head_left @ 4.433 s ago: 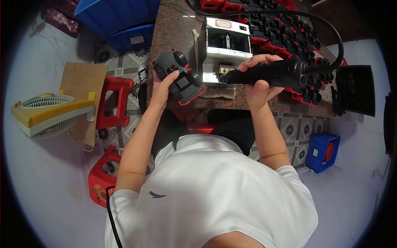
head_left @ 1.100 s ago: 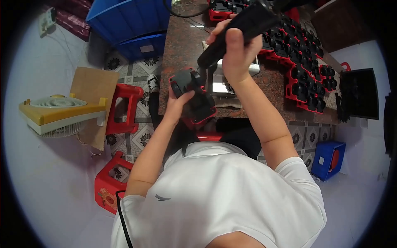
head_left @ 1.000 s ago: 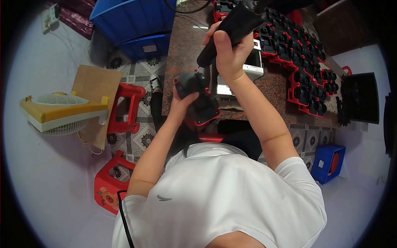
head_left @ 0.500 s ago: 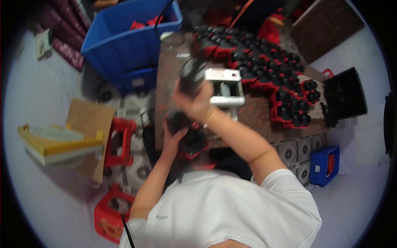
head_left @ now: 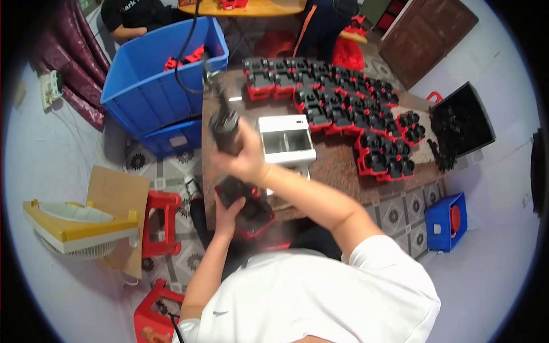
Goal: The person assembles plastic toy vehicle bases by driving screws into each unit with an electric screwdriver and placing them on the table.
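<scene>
The right hand (head_left: 247, 160) is wrapping its fingers tightly around a black, pistol-shaped electric screwdriver (head_left: 225, 123), whose body is rising up and to the far side of the fist, with a black cable (head_left: 189, 51) trailing from its far end toward the large blue plastic tub (head_left: 157, 80) at the far left. Just near of that fist, the left hand (head_left: 229, 207) is gripping a small black-and-red plastic housing (head_left: 247, 206) from its left side, fingers closed against it, holding it at the near edge of the brown stone-topped table (head_left: 337, 168). The housing is sitting directly below the right hand, almost touching it.

Compared with half a second ago, the screwdriver is standing lower and closer to the housing, and the view is sitting steadier. A second ago the tool was pointing out to the far right; now it is leaning to the far left.

A white open-topped metal box (head_left: 286, 140) is lying on the table just right of the hands, and rows of matching red-and-black housings (head_left: 349, 111) are filling the far right of the table. A red plastic stool (head_left: 160, 226) is standing on the floor to the left.

The screwdriver's tip is hidden behind the right hand, so whether it is meeting the housing cannot be told. Both hands are motion-blurred, and the person's white shirt is covering the near part of the view.
</scene>
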Demonstrator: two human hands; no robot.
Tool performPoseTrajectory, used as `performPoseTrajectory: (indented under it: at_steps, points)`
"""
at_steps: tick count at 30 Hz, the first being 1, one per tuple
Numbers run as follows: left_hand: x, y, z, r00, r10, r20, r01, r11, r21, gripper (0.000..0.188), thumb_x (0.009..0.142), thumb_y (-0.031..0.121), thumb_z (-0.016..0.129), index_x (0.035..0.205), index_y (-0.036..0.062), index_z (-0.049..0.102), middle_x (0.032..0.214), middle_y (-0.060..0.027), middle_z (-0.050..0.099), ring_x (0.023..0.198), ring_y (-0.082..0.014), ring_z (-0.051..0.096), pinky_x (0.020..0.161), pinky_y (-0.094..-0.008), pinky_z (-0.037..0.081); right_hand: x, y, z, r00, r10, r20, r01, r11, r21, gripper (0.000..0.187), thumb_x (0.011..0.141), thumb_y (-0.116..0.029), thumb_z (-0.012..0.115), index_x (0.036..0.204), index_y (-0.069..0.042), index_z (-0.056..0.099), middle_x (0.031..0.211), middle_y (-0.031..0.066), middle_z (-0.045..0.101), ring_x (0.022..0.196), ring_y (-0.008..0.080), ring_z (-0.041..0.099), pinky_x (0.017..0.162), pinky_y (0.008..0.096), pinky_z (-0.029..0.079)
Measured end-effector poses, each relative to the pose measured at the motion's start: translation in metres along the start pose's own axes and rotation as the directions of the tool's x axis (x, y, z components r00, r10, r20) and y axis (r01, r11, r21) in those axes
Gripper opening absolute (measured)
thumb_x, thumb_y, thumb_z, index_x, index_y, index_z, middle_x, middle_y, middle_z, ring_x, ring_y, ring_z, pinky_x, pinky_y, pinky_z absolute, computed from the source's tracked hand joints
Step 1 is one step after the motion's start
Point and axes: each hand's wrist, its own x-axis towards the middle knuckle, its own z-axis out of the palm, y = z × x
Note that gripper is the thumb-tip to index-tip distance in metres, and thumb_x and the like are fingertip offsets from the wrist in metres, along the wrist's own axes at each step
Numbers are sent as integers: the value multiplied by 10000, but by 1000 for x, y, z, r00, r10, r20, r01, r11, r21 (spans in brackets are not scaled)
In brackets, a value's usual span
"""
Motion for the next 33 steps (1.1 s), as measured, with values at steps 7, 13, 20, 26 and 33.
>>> performPoseTrajectory:
  at_steps: [7,13,20,26,33]
  points:
    - [3,3,-2,999,-33,12,34,999,-23,588,765,150,663,1280,89,384,1145,-69,502,1067,-195,494,938,-333,394,-3,-71,-62,994,3,-110,37,934,355,550,794,-401,675,1068,11,436,768,102,573,614,164,576,553,276,488]
    - [2,-2,-5,995,-99,-17,99,995,-11,554,771,152,655,1260,89,403,1138,-69,507,1051,-188,499,924,-329,403,-72,-40,-113,978,-38,-204,58,994,89,566,804,-377,671,1142,-8,408,796,121,558,663,176,580,586,291,504]
    - [-2,2,-1,993,-113,-26,114,993,9,536,776,166,649,1250,80,415,1126,-68,517,1027,-177,513,897,-322,425,-100,-29,-107,952,-66,-297,153,949,277,569,750,-208,762,1156,-17,411,863,116,568,752,170,569,651,282,473]
    - [-1,-1,-2,993,-115,-18,115,993,0,535,780,167,652,1250,75,415,1121,-67,524,1026,-174,518,896,-319,427,-108,-24,-106,945,-93,-314,192,934,300,619,734,-222,776,1179,-20,397,924,102,544,783,187,575,662,298,494]
    - [1,-5,-6,991,-132,-2,132,991,-11,534,781,168,658,1249,74,418,1128,-65,518,1030,-176,513,904,-319,419,-114,-25,-99,944,-158,-290,179,983,49,640,772,-407,723,1154,-31,374,853,133,560,705,192,580,636,312,516]
